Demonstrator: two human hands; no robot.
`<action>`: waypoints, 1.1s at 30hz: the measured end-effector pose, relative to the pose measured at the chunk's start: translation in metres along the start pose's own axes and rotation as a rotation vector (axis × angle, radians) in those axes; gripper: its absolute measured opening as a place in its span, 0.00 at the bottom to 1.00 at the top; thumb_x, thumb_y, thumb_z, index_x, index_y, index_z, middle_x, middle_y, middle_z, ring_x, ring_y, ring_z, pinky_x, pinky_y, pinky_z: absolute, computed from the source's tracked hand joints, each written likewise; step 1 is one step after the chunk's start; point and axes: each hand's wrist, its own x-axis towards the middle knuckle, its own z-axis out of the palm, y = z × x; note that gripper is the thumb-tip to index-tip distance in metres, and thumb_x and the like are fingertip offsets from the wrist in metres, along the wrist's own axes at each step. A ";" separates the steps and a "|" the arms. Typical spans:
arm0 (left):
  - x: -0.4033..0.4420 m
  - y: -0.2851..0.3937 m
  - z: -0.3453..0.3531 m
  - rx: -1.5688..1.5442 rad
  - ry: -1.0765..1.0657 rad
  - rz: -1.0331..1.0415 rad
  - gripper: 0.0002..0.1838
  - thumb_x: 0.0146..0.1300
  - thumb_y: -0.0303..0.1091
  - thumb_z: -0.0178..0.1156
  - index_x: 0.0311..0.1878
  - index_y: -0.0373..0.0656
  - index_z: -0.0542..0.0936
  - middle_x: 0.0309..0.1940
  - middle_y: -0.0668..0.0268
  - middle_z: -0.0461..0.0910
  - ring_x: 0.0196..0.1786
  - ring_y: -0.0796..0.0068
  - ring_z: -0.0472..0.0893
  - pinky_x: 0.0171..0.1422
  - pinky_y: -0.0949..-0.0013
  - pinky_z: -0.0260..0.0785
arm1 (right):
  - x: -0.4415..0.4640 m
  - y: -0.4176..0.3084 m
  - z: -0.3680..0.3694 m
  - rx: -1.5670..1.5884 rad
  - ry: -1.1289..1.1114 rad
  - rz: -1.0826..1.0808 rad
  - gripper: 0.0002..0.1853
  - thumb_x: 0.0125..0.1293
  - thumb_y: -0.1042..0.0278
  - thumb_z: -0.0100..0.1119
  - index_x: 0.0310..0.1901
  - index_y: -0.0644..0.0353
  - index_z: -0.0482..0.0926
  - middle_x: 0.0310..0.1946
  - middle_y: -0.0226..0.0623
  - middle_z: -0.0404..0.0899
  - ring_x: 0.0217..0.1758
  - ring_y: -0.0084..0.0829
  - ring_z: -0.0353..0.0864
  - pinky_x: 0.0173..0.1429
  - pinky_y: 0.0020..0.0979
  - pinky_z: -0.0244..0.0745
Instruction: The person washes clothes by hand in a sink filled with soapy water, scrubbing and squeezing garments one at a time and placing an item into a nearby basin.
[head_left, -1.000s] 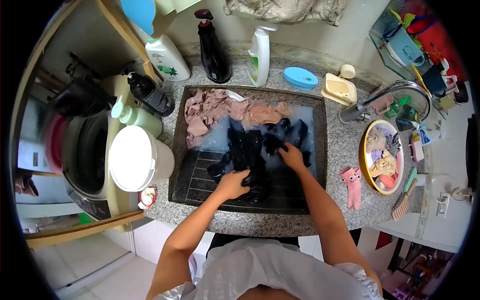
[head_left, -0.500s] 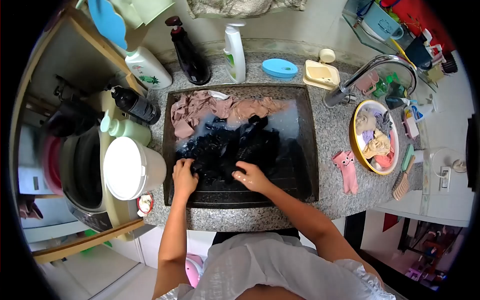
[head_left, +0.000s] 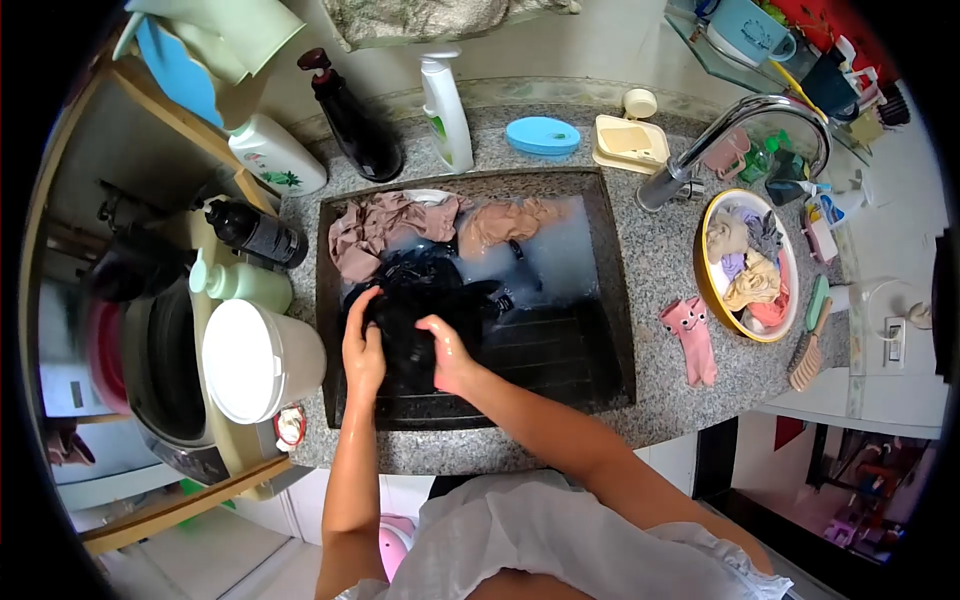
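A wet black garment (head_left: pixel 408 325) is bunched up at the left side of the dark stone sink (head_left: pixel 628 345). My left hand (head_left: pixel 363 350) is closed on its left edge, and my right hand (head_left: pixel 452 358) grips it from the right; some of my fingers are hidden by the cloth. Part of the black fabric trails into cloudy, soapy water (head_left: pixel 565 255). Behind it, a dusty-pink cloth (head_left: pixel 375 230) and a peach cloth (head_left: pixel 505 222) lie half in the water along the sink's back wall.
Left of the sink stand a white bucket (head_left: pixel 245 360) and pump bottles (head_left: pixel 250 232). More bottles (head_left: pixel 355 120), a blue soap box (head_left: pixel 542 136) and a soap dish (head_left: pixel 630 145) line the back. Rightward are the faucet (head_left: pixel 665 185), a clothes-filled basin (head_left: pixel 705 275), pink sock (head_left: pixel 692 340) and brush (head_left: pixel 808 350).
Both hands have drawn closer together, the right one moving left. The black garment is gathered up toward the left, uncovering ridged sink floor and cloudy water on the right.
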 end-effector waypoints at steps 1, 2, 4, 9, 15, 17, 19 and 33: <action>0.000 -0.005 0.000 0.025 0.005 0.011 0.23 0.51 0.18 0.42 0.53 0.38 0.71 0.53 0.56 0.71 0.59 0.63 0.68 0.65 0.67 0.54 | 0.010 0.004 -0.001 -0.047 -0.013 -0.008 0.15 0.54 0.60 0.53 0.41 0.58 0.77 0.35 0.34 0.79 0.37 0.30 0.77 0.46 0.32 0.73; 0.000 -0.006 0.001 0.026 0.002 0.008 0.23 0.51 0.18 0.42 0.53 0.38 0.71 0.53 0.56 0.71 0.59 0.63 0.68 0.65 0.67 0.54 | 0.014 0.009 0.002 -0.118 -0.010 -0.116 0.18 0.58 0.57 0.53 0.46 0.59 0.74 0.42 0.32 0.77 0.43 0.28 0.75 0.50 0.30 0.70; -0.001 -0.008 0.002 0.484 -0.079 0.197 0.24 0.51 0.19 0.43 0.54 0.39 0.70 0.53 0.53 0.70 0.58 0.56 0.68 0.65 0.62 0.54 | 0.036 0.014 -0.015 -0.279 -0.154 -0.211 0.21 0.61 0.54 0.51 0.52 0.56 0.70 0.47 0.30 0.73 0.46 0.25 0.72 0.48 0.29 0.69; -0.008 -0.009 0.030 0.820 -0.098 0.242 0.27 0.41 0.19 0.52 0.51 0.41 0.72 0.58 0.52 0.63 0.62 0.50 0.61 0.68 0.54 0.49 | 0.039 -0.091 -0.033 -1.537 0.090 -1.043 0.09 0.55 0.67 0.53 0.34 0.62 0.76 0.23 0.42 0.77 0.24 0.35 0.76 0.32 0.32 0.70; 0.015 -0.040 0.123 0.666 -0.431 0.391 0.31 0.43 0.22 0.58 0.57 0.41 0.67 0.59 0.52 0.63 0.64 0.52 0.60 0.69 0.55 0.49 | 0.072 -0.205 -0.079 -2.441 0.457 -1.273 0.28 0.49 0.62 0.61 0.55 0.51 0.67 0.49 0.42 0.73 0.58 0.43 0.66 0.62 0.45 0.56; 0.024 -0.063 0.148 0.793 -0.457 0.412 0.36 0.45 0.33 0.65 0.61 0.45 0.63 0.56 0.56 0.65 0.65 0.56 0.59 0.70 0.53 0.44 | 0.081 -0.212 -0.091 -2.472 0.565 -1.092 0.30 0.48 0.58 0.61 0.55 0.49 0.66 0.48 0.42 0.73 0.59 0.43 0.66 0.61 0.48 0.57; 0.027 -0.078 0.154 0.844 -0.497 0.326 0.39 0.44 0.37 0.66 0.62 0.47 0.63 0.53 0.58 0.67 0.63 0.58 0.61 0.70 0.53 0.44 | 0.077 -0.218 -0.095 -2.495 0.668 -0.894 0.32 0.47 0.55 0.62 0.56 0.47 0.65 0.48 0.43 0.73 0.59 0.42 0.66 0.60 0.51 0.58; 0.029 -0.108 0.024 1.079 -0.371 0.379 0.11 0.48 0.26 0.52 0.34 0.45 0.80 0.34 0.64 0.73 0.47 0.64 0.71 0.62 0.59 0.57 | 0.001 -0.209 -0.161 -1.421 0.600 -0.820 0.26 0.56 0.59 0.56 0.52 0.68 0.70 0.44 0.43 0.77 0.46 0.33 0.76 0.50 0.31 0.70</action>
